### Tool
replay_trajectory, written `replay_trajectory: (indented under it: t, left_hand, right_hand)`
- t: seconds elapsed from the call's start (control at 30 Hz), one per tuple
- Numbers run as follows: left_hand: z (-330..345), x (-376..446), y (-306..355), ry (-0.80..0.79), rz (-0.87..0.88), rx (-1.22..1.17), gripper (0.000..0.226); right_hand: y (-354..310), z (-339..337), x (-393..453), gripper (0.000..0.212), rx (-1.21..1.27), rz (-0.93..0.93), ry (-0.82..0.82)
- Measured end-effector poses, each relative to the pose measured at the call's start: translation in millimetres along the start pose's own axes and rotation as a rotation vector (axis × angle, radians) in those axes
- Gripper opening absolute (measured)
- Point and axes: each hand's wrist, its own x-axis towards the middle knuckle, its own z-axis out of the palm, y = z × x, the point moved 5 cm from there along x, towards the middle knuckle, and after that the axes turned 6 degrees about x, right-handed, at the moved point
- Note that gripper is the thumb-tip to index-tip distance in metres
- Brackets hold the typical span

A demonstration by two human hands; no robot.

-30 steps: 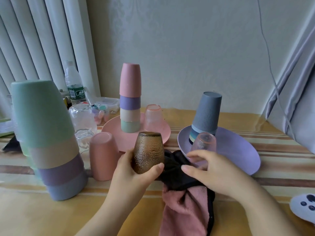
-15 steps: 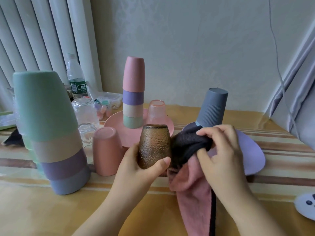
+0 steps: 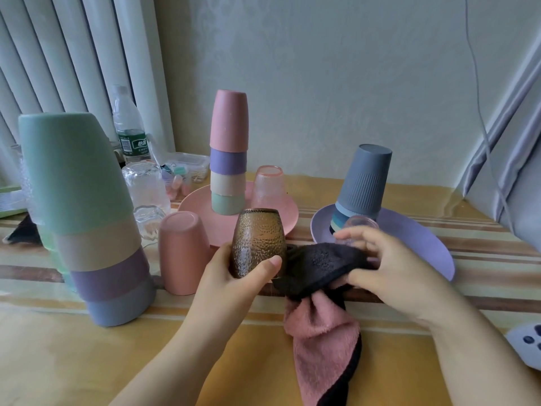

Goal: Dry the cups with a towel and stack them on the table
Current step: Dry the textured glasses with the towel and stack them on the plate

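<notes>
My left hand (image 3: pixel 234 281) grips a brown dimpled glass cup (image 3: pixel 259 241), held upside down just above the table. My right hand (image 3: pixel 392 266) pinches a towel (image 3: pixel 320 312), dark on one side and pink on the other, right beside the glass. The towel's dark fold touches the glass's right side and its tail hangs down to the table. A small clear cup (image 3: pixel 361 227) stands upside down behind my right fingers.
A tall stack of pastel cups (image 3: pixel 79 212) stands at the left, a single pink cup (image 3: pixel 183 252) beside it. A pink plate (image 3: pixel 278 212) carries a cup stack (image 3: pixel 229 156) and a pink glass (image 3: pixel 268 187). A purple plate (image 3: pixel 409 238) holds a grey stack (image 3: pixel 364 183). Clear glasses (image 3: pixel 146 191) and a bottle (image 3: pixel 128 127) stand behind.
My right hand lifted the towel up against the glass, then lowered and spread it flatter beside the glass. The left hand keeps the glass in about the same place.
</notes>
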Motion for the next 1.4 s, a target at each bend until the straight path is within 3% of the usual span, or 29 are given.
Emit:
replay_trajectory:
  t: [0.13,0.2,0.27,0.37,0.5,0.63,0.7,0.73,0.83,0.9,0.97,1.03,1.13,1.23,1.3,1.4]
  left_hand:
    - [1,-3,5,-0.041,0.041,-0.044,0.047]
    - [3,-4,6,-0.058,0.053,-0.059,0.054]
    - [3,-3,3,-0.061,0.047,-0.075,0.052]
    - [2,1,-1,-0.065,0.032,-0.074,0.055]
    - [2,2,-5,-0.056,0.019,-0.050,0.058]
    - [2,3,-6,-0.014,0.001,-0.081,0.054]
    - [0,4,-7,0.025,-0.015,-0.110,0.045]
    - [-1,4,-6,0.037,-0.013,-0.124,0.042]
    - [-4,5,-6,0.053,0.032,-0.151,0.057]
    - [-4,6,-6,0.043,0.067,-0.153,0.065]
    - [0,5,-4,-0.010,0.103,-0.154,0.068]
    - [5,3,-2,-0.058,0.138,-0.136,0.059]
    - [8,2,0,-0.089,0.180,-0.109,0.048]
    - [9,2,1,-0.090,0.240,-0.025,0.045]
    - [14,-1,4,-0.122,0.276,0.027,0.048]
    - [23,-3,1,-0.221,0.279,0.059,0.054]
  right_hand:
    - [-31,-7,-9,0.044,-0.153,-0.429,0.481]
    - [-34,1,-11,0.032,-0.348,-0.435,0.529]
    - [-22,6,-5,0.014,-0.418,-0.214,0.425]
    - [-5,10,0,0.011,-0.372,0.047,0.218]
    - [3,19,1,0.005,-0.036,0.145,0.083]
    - [4,34,-6,0.029,-0.073,0.181,-0.285]
    - [1,41,-10,0.017,0.025,0.178,-0.392]
    - [-1,42,-9,0.005,0.166,0.191,-0.350]
    - [-4,37,-1,0.013,0.764,0.265,-0.047]
    - [-8,30,1,0.021,0.953,0.195,0.127]
    - [-16,33,2,0.028,0.934,0.059,0.138]
    - [-22,48,-2,0.012,0.793,-0.107,0.036]
    - [-18,75,-9,0.039,0.587,-0.228,-0.066]
    - [-17,87,-10,0.047,0.520,-0.264,-0.004]
    - [-15,86,-8,0.039,0.438,-0.231,0.107]
    - [-12,73,-2,0.021,0.524,-0.179,0.268]
